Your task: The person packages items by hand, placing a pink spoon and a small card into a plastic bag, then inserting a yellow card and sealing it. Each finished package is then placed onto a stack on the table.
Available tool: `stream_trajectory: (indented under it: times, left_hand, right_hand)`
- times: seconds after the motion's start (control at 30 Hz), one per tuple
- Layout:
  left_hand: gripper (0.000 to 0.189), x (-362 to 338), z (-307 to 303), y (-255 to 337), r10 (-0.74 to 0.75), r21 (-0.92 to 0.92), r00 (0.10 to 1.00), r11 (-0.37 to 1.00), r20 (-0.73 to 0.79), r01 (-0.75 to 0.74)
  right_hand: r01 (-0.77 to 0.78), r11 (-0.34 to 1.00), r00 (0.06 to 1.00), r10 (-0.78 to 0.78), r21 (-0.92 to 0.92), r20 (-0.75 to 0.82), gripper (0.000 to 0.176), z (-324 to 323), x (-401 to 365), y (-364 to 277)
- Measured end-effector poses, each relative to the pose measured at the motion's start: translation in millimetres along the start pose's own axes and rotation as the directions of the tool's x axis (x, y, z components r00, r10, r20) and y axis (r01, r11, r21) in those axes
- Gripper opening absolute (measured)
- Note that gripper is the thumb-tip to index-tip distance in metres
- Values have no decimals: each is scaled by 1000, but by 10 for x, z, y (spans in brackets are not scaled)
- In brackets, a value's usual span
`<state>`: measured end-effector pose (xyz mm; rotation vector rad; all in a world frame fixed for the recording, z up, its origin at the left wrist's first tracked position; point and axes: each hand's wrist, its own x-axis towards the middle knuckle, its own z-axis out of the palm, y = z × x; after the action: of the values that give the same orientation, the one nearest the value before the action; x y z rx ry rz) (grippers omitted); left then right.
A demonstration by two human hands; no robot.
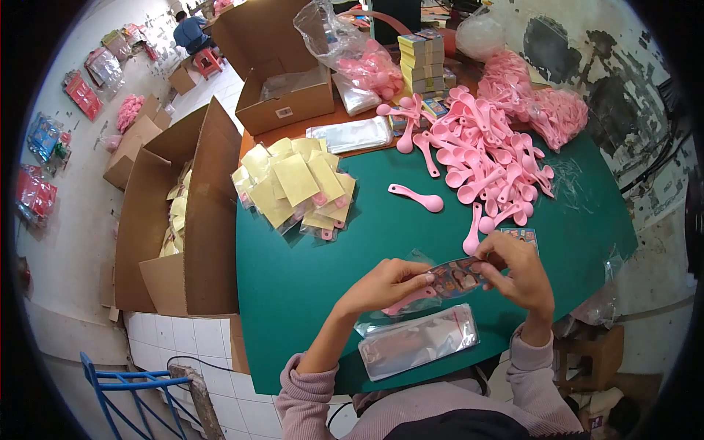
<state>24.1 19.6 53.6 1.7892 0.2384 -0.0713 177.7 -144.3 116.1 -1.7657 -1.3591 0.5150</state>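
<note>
My left hand (392, 284) pinches a clear plastic bag (434, 301) at the left end of a colourful printed card (456, 277). Just below its fingers lies a pink measuring spoon (411, 300), partly covered by the hand. My right hand (517, 273) grips the card's right end between thumb and fingers. Close under both hands is a stack of flat clear plastic bags (419, 343). Beyond the right hand, more printed cards (522, 236) lie partly hidden, beside a loose pink spoon (471, 231).
A big heap of pink spoons (488, 158) covers the table's back right. Packed bags with yellow cards (297, 183) pile up at the left, next to a tall open carton (209, 220). Banded card stacks (422, 66) stand at the back. Far off, a person (190, 34) sits on a stool.
</note>
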Motion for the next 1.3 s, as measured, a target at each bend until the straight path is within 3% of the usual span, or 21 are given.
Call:
stream_trajectory:
  times: [0.03,0.1,0.23,0.33,0.4,0.63,0.7,0.83,0.9,1.0,1.13,1.2,1.3]
  left_hand:
    - [28,-10,-9,12,-1,1,1000,1000,-2,1]
    - [27,-31,-46,23,51,49,999,998,-4,-51]
    - [31,-45,-104,3,32,-24,998,999,52,-31]
    - [32,-45,-106,28,35,-37,995,999,90,-32]
    - [32,-40,-102,51,17,10,996,1000,88,-18]
    - [33,-15,-73,-52,6,-73,996,997,93,1]
    - [33,-26,-68,-16,57,-30,994,998,98,-54]
    - [33,-7,-79,-14,-21,-66,990,997,140,30]
    - [34,-22,-69,23,18,-101,989,995,145,-4]
    - [35,-24,-40,-52,121,-99,974,990,191,-103]
    - [34,0,-28,-111,72,-5,972,997,222,-73]
    - [30,-4,8,-69,98,-121,986,989,132,-82]
    - [31,41,52,-73,196,-103,969,978,148,-182]
  right_hand:
    - [2,1000,1000,-2,1,1,12,-4,0,22]
    - [-65,978,995,49,198,86,14,-13,4,102]
    - [-68,978,995,53,195,80,14,-1,10,126]
    - [-57,994,983,40,90,181,13,17,16,106]
    - [59,997,997,-61,52,49,12,9,-9,136]
    - [83,996,989,-80,-20,123,16,29,-29,130]
    - [36,999,999,-36,36,-20,17,-36,-107,94]
    - [98,995,995,-98,-30,12,16,10,-112,30]
    - [135,989,988,-130,-54,89,17,30,-95,49]
    - [128,992,990,-126,-20,65,18,-26,-95,26]
    - [145,988,985,-139,-52,104,18,27,-62,7]
    - [213,972,968,-196,-99,153,18,35,-35,28]
    - [195,973,978,-183,-122,103,17,-41,-30,4]
